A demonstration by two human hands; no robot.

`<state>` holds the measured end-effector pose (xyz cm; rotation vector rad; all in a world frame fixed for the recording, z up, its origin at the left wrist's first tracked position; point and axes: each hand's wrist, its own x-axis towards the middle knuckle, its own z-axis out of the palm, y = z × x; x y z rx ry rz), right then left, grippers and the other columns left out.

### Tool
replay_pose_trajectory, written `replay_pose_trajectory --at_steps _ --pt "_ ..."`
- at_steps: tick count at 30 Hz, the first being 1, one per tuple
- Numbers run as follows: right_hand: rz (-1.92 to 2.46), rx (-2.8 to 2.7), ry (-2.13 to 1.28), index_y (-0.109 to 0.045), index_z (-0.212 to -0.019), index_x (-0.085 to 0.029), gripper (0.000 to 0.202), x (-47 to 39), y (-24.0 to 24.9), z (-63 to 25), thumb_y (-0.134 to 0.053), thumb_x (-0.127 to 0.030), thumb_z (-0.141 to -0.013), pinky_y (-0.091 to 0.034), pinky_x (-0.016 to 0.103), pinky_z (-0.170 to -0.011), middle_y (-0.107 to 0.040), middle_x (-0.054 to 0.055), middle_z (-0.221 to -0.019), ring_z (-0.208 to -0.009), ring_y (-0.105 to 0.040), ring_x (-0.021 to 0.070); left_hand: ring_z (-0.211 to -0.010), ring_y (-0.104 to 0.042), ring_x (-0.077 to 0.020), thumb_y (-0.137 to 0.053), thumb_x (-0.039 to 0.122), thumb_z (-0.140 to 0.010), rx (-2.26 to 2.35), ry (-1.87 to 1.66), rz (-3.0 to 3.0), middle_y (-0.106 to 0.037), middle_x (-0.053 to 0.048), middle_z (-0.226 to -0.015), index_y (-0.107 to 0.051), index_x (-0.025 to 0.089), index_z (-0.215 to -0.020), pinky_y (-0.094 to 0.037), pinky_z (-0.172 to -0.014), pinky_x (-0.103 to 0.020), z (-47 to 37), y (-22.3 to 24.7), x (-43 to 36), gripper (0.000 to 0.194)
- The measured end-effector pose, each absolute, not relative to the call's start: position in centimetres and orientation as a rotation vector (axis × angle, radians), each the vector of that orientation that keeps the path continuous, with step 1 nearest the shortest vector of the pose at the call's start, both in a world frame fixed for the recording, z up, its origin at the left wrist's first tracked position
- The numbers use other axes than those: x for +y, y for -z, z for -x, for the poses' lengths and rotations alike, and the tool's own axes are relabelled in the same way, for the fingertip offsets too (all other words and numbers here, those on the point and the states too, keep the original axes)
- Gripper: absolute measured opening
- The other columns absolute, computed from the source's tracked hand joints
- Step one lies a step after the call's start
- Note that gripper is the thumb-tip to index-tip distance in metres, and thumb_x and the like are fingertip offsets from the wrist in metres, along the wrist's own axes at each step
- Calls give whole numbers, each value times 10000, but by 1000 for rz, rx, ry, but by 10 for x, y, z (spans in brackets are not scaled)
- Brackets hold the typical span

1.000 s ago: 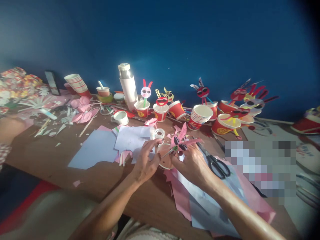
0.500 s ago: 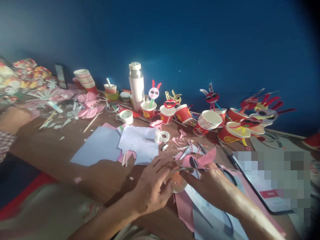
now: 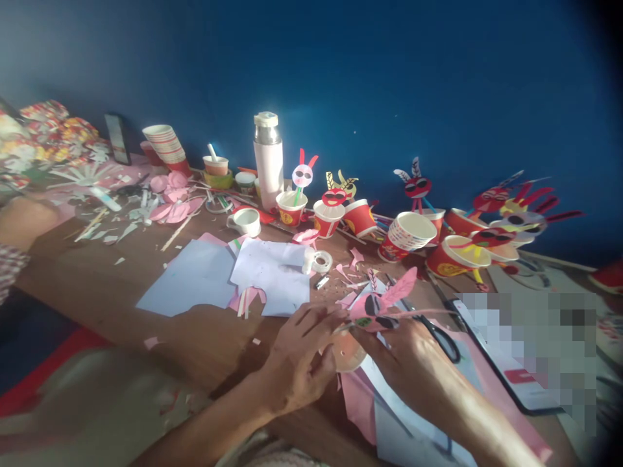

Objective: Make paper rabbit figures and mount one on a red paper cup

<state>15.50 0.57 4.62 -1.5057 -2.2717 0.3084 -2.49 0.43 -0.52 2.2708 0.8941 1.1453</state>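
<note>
My left hand (image 3: 304,357) is closed round a paper cup (image 3: 349,353) that lies tipped between my hands, its pale base toward me. Just to its right, my right hand (image 3: 399,353) has its fingers pressed together at a pink paper figure (image 3: 372,311) with dark eye shapes and a long pink ear. The figure stands over the cup's far side; my right fingertips are partly hidden behind it. Black-handled scissors (image 3: 442,340) lie on papers beyond my right wrist.
Red cups with paper faces (image 3: 333,217) line the blue wall beside a white flask (image 3: 268,162). White sheets (image 3: 187,279), a tape roll (image 3: 321,261), a white mug (image 3: 246,222) and pink scraps lie on the table. A tablet (image 3: 511,370) is at right; another person's arm (image 3: 24,224) at left.
The pink figure has turned, so more of its face and eye shapes shows. My right hand has shifted slightly beside it. My left hand stays on the cup.
</note>
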Motion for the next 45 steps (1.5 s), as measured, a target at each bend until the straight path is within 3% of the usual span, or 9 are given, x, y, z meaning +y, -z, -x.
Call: replay_pose_trajectory --at_steps 4,12,17,22,45 --pt "1538 -2276 -181 -586 -547 -198 419 5 -45 -152 -393 -291 -906 -392 260 -467 -639 49 -530 -512 -604 186 -1042 -485 -220 -432 -47 -707 915 -1165 -2197 -567 -104 -1123 -468 174 -1219 -440 -906 -393 23 7 6 558" --pt "1409 -2258 5 -553 -535 -194 450 6 -43 -146 -360 -273 -934 -318 262 -462 -562 22 -472 -431 -509 152 -1030 -542 -179 -409 -39 -778 996 -1194 -2013 -622 -67 -1038 -575 214 -1101 -469 -872 -318 24 7 9 443" --pt "1354 -2221 -50 -605 -689 -172 357 8 -36 -147 -358 -254 -935 -377 281 -557 -620 41 -563 -548 -573 195 -1050 -556 -189 -459 -2 -775 1071 -1138 -1914 -628 -67 -1049 -610 199 -1016 -464 -904 -325 21 2 13 348" --pt "1380 -2212 -131 -613 -772 -164 335 9 -35 -148 -356 -293 -946 -376 273 -545 -618 34 -573 -547 -569 190 -995 -573 -212 -465 0 -758 1087 -1172 -1900 -639 -72 -981 -618 179 -901 -477 -880 -369 13 0 18 276" --pt "1363 -2184 -118 -586 -759 -165 279 10 -28 -145 -375 -233 -928 -354 262 -564 -594 27 -576 -550 -525 178 -965 -577 -189 -466 -21 -739 1099 -1233 -2046 -631 -61 -978 -593 182 -933 -490 -837 -331 14 2 17 309"
